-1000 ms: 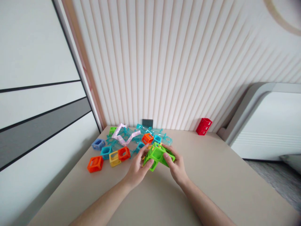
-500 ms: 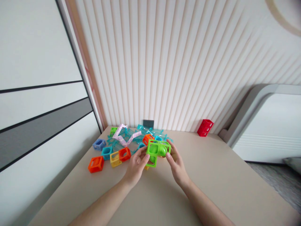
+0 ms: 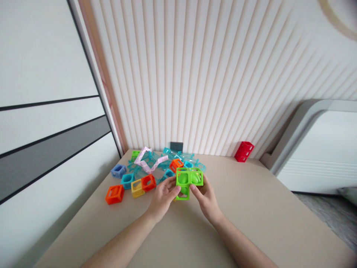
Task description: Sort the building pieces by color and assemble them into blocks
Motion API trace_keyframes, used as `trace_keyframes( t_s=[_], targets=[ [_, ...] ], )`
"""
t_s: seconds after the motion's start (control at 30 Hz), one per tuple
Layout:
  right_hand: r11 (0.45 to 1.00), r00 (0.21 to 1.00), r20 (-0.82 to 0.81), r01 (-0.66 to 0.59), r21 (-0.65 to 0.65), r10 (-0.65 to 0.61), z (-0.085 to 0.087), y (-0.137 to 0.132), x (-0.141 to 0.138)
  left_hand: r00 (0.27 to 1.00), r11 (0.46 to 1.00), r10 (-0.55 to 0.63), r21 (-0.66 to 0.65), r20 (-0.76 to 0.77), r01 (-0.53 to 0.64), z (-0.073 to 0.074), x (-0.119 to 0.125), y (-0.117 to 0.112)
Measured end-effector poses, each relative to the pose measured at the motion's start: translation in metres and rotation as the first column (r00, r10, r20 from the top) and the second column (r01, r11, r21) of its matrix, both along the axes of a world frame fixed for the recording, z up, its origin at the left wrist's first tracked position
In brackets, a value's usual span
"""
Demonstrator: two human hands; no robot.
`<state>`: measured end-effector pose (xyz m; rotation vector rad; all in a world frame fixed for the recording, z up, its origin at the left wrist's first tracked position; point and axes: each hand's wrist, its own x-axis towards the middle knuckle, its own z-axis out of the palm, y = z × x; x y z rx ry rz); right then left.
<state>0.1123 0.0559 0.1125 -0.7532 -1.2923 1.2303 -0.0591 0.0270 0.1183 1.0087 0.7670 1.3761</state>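
Observation:
Between my two hands is a bright green block piece, made of open cube frames joined in an L shape with rounded green surfaces inside. My left hand grips its left side, thumb on the near face. On the other side my right hand holds it, with the thumb near the inner corner and the fingers behind. The piece is raised above the table. A bit of yellow shows below it, mostly hidden.
Left of my hands lie an orange block, a yellow block, a red-orange block and blue blocks. Behind are clear teal track pieces and a pale pink zigzag strip. A red block tower stands by the wall at right.
The green piece has turned to show its front squarely and sits slightly lower. My right thumb has slid left and down to its inner corner.

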Motion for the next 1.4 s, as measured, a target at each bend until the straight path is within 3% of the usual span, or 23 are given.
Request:
trace_keyframes(
  t_s=[0.33, 0.57, 0.93, 1.23, 1.4],
  targets=[
    [0.991, 0.997, -0.036, -0.078, -0.105, 0.075, 0.006, -0.002, -0.002, 0.997, 0.998, 0.064, 0.03, -0.05, -0.062, 0.004, -0.001, 0.0],
    [0.994, 0.998, -0.054, -0.028, -0.105, 0.023, 0.013, -0.005, -0.004, 0.998, 0.999, 0.033, -0.016, -0.045, -0.033, 0.01, 0.001, -0.001],
    [0.968, 0.983, -0.033, -0.186, -0.168, 0.183, 0.009, -0.006, -0.005, 0.989, 0.995, 0.099, -0.019, -0.11, -0.102, 0.018, 0.003, -0.003],
    [0.976, 0.986, -0.003, -0.163, -0.146, 0.165, 0.011, -0.007, -0.003, 0.999, 0.999, 0.032, -0.038, -0.01, -0.032, 0.007, 0.001, 0.0],
    [0.981, 0.988, 0.016, -0.147, -0.127, 0.15, 0.01, -0.006, -0.004, 0.998, 0.997, 0.063, -0.054, -0.019, -0.064, 0.01, 0.002, 0.0]
  ],
)
